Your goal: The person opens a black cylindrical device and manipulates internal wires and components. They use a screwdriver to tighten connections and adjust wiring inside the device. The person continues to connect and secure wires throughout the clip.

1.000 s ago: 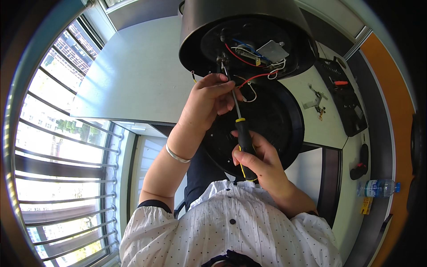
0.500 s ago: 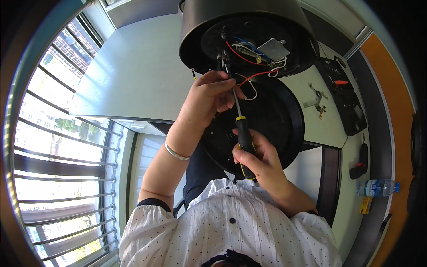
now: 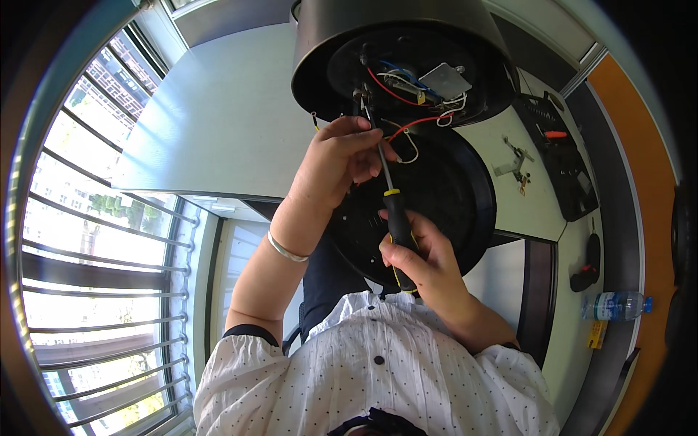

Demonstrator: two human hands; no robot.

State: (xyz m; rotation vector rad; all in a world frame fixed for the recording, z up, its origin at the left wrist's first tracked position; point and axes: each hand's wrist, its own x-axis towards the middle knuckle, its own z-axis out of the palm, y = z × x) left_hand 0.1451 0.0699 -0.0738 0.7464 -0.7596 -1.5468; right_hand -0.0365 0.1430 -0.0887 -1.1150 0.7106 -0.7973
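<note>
In my right hand (image 3: 429,261) is the black-and-yellow handle of a screwdriver (image 3: 398,225). My left hand (image 3: 342,160) has its fingers closed around the screwdriver's shaft near the top. The shaft reaches up to metal terminals (image 3: 362,97) inside the underside of a dark cylindrical appliance (image 3: 392,22); whether the tip touches them I cannot tell. Red, blue and white wires and a silver plate (image 3: 445,81) sit in that underside, and some wires hang down. Below it a large round black base (image 3: 443,203) lies under my hands.
The appliance stands on a pale table (image 3: 203,123). At the right are small metal parts (image 3: 520,167), a black tool case (image 3: 571,174) with a red-handled tool, a black-and-red tool (image 3: 585,272), and a water bottle (image 3: 611,307) beside a yellow box (image 3: 598,334). A barred window fills the left.
Both hands and the screwdriver have shifted very slightly upward in the picture over the last second. Both hands keep the same grip.
</note>
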